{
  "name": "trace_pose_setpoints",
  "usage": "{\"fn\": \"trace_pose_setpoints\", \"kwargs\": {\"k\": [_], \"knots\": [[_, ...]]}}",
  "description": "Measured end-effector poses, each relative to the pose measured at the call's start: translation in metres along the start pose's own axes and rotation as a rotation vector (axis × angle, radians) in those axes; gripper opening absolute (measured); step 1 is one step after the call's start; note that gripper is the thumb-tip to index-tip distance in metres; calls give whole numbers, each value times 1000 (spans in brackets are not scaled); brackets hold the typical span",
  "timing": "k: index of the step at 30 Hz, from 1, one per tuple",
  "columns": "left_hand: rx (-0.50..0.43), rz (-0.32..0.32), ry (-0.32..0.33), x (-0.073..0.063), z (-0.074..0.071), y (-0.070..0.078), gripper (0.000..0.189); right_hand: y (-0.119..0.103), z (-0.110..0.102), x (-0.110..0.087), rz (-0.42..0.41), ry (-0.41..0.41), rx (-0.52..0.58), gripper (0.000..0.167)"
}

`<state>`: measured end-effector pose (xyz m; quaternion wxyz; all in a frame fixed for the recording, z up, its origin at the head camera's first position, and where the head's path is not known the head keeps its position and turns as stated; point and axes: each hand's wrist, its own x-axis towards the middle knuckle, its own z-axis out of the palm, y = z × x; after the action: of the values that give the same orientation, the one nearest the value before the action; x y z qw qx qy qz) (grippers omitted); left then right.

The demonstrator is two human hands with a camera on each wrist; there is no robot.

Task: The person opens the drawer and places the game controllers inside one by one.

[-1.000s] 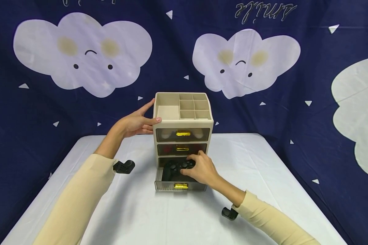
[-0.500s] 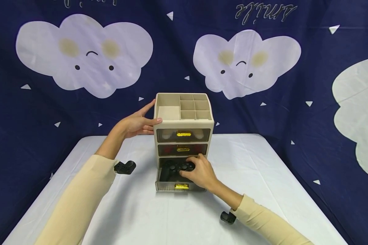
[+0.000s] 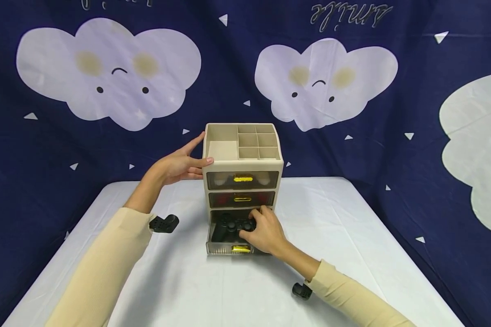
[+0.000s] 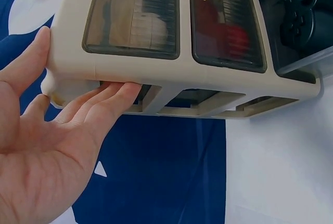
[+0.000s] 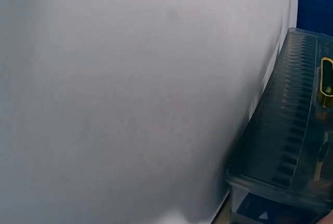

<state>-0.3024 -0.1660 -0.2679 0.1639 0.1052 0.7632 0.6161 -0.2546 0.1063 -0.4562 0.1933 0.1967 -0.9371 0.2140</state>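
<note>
A cream desktop organizer point(image 3: 243, 165) with smoky see-through drawers stands on the table. Its bottom drawer point(image 3: 221, 248) is pulled out, and a black game controller point(image 3: 230, 225) lies inside. My right hand point(image 3: 267, 231) reaches into that drawer and pinches the controller's right side between thumb and fingers, covering part of it. My left hand point(image 3: 179, 167) rests against the organizer's upper left side, its thumb on the front top edge and its fingers mostly straight. In the left wrist view, the fingers point(image 4: 104, 107) press on the side wall beside the closed upper drawers.
The top tray point(image 3: 224, 150) has one large compartment and several small ones. Pale and red items show dimly in the closed top point(image 3: 221, 180) and middle drawers point(image 3: 221, 200). White cloth covers the table point(image 3: 212, 290); a dark blue cloud-patterned curtain point(image 3: 229, 68) hangs behind.
My right hand has shifted slightly down and left, and the controller has slid a little to the left within the drawer. My left hand keeps its place on the organizer.
</note>
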Motion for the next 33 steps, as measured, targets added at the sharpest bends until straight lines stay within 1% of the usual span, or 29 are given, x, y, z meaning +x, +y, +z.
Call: {"fn": "trace_pose_setpoints", "kwargs": {"k": [7, 13, 21, 28, 33], "knots": [[-9, -9, 0, -1, 0, -3, 99, -1, 1, -2, -5, -12, -3, 44], [-15, 5, -1, -1, 0, -3, 100, 0, 1, -1, -18, -11, 7, 41], [-5, 1, 6, -1, 0, -3, 100, 2, 1, -1, -45, -21, 30, 38], [-9, 8, -2, -4, 1, -1, 100, 4, 1, -1, -99, 22, 36, 28], [-15, 13, -3, -4, 3, -1, 100, 6, 3, -1, -94, 44, 46, 28]]}}
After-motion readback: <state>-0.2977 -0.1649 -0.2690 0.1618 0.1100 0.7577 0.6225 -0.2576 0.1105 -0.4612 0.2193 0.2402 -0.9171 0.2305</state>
